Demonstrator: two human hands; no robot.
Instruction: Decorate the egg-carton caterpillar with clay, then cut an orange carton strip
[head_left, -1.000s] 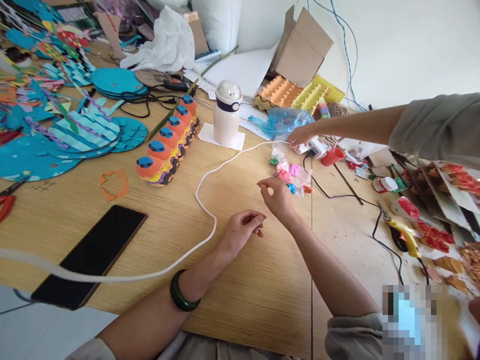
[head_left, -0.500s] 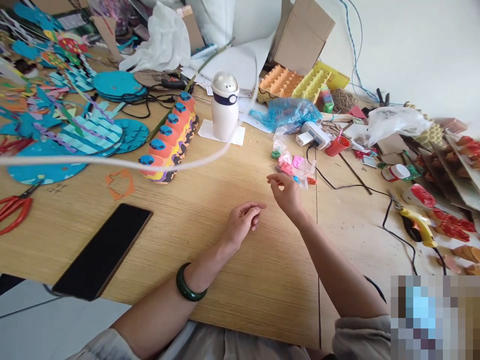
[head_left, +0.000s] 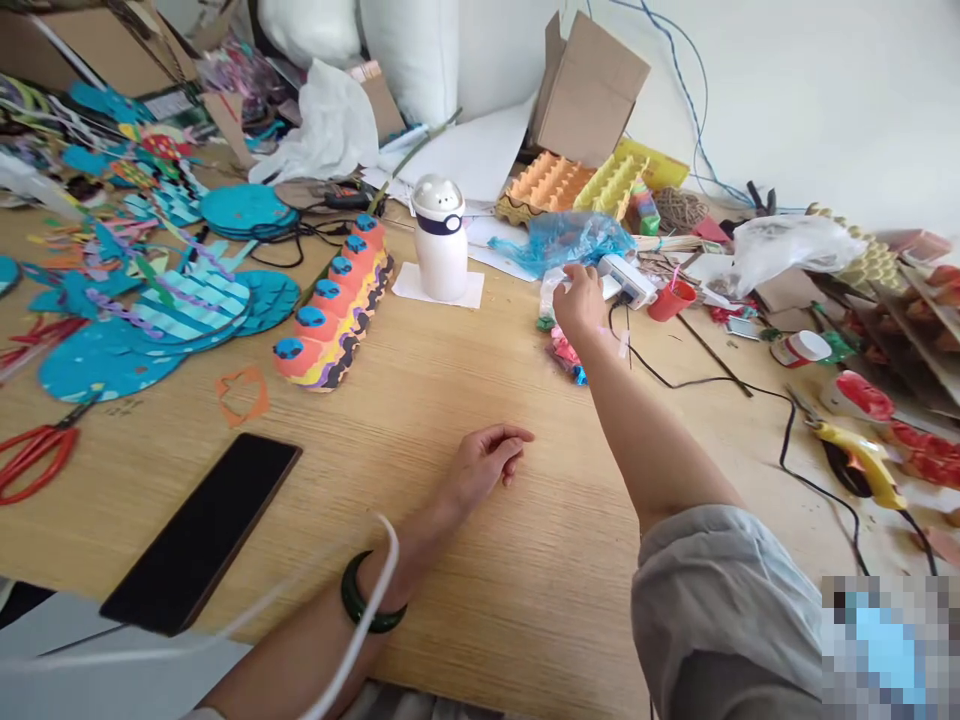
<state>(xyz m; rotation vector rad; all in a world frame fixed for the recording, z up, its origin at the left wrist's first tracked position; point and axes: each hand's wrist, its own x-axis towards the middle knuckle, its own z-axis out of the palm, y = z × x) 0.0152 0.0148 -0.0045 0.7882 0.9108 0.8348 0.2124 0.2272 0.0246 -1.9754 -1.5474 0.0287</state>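
My left hand (head_left: 487,457) rests over the bare wood with its fingers curled in and the thumb against them; whatever may be inside the pinch does not show. A dark green bangle (head_left: 367,592) circles that wrist. Farther out, my right hand (head_left: 581,308) is stretched over the small plastic packets of coloured clay (head_left: 566,352), pink, green and blue. Its fingers bend downward beside a clear bag (head_left: 553,292), and their tips are partly hidden, so contact with the bag is unclear.
A white bottle (head_left: 441,250) stands on paper beside the painted egg-carton strip (head_left: 337,310). A phone (head_left: 202,535) and red-handled scissors (head_left: 37,455) lie left. A power strip (head_left: 628,282), red cup (head_left: 671,300) and yellow glue gun (head_left: 859,460) are right. A blurred white cord (head_left: 360,620) crosses the foreground.
My right hand has moved forward, away from my left hand, to above the clay packets. My left hand stays nearly in place. The white cord has swung lower, and the view has shifted slightly.
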